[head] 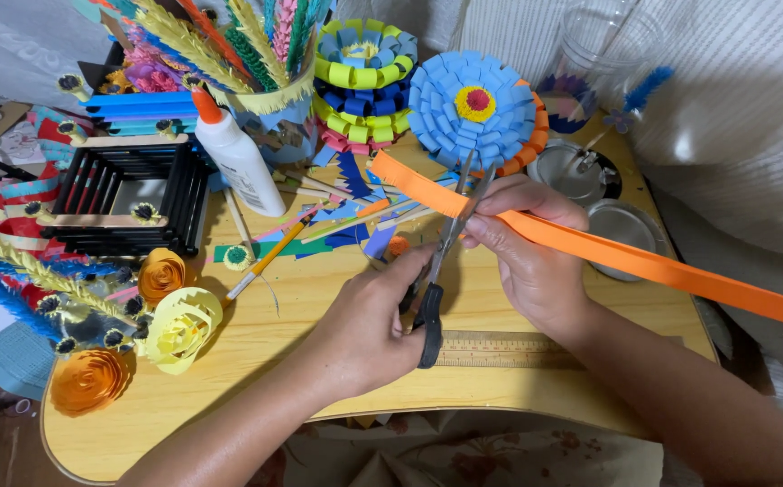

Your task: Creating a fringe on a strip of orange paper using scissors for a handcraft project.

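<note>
The left hand (369, 316) gripped black scissors (441, 261); the right hand (522, 248) pinched the orange paper strip (644, 261). With fingertips just beside the blades, a slip risked a nick or crooked cut.

Left hand (369, 316) apparently closed, right hand (522, 248) pinching, forearms converging.

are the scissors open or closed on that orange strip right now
Open. The scissors, in the left hand, have their blades spread in a narrow V around the orange paper strip that the right hand holds.
</note>
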